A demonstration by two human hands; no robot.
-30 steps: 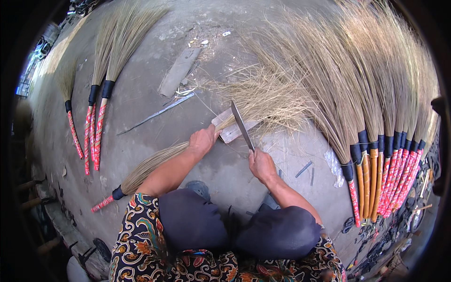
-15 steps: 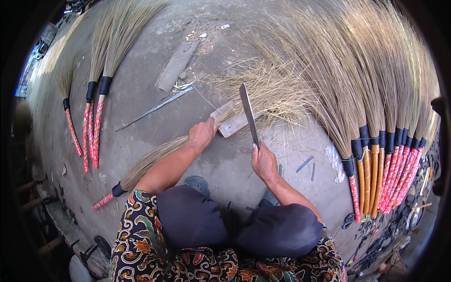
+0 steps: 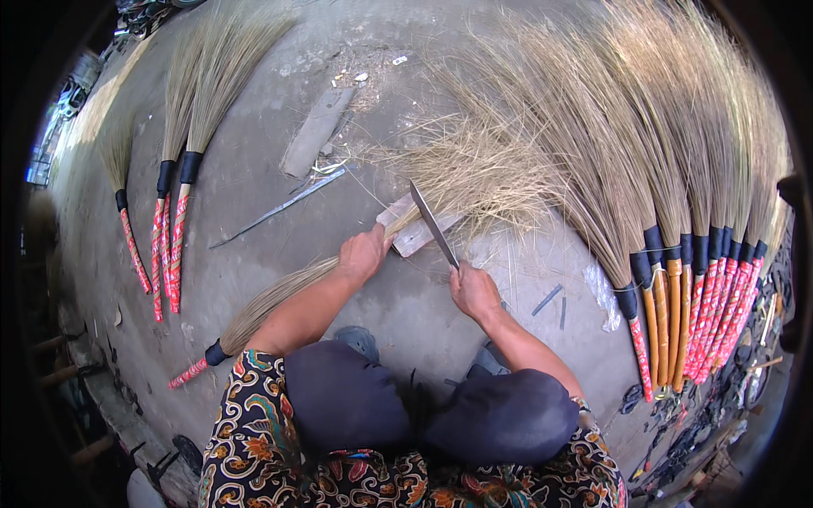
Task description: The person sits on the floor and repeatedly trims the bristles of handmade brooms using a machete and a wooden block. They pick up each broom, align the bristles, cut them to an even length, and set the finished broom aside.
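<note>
My left hand (image 3: 363, 255) is closed round the bristles of a grass broom (image 3: 269, 299), close to their tips. The broom slants down to the left under my forearm, its black collar and red-wrapped handle lying toward the floor. Its bristle ends rest on a wooden block (image 3: 423, 232). In my right hand (image 3: 476, 290) is a long, straight-bladed machete (image 3: 434, 222), the blade tilted up to the left with its upper part over the bristle ends at the block. Loose cut straw (image 3: 487, 173) is heaped just beyond the block.
Many finished brooms (image 3: 677, 195) lie fanned out on the right, with red or tan handles. Several more brooms (image 3: 179, 182) lie at the left. A flat board (image 3: 318, 131), a thin strip (image 3: 279, 206) and a clear plastic piece (image 3: 601, 296) lie on the concrete floor.
The machete has come down and tipped to the left, from nearly upright beside the block to over the bristle ends. My left hand keeps its grip on the broom.
</note>
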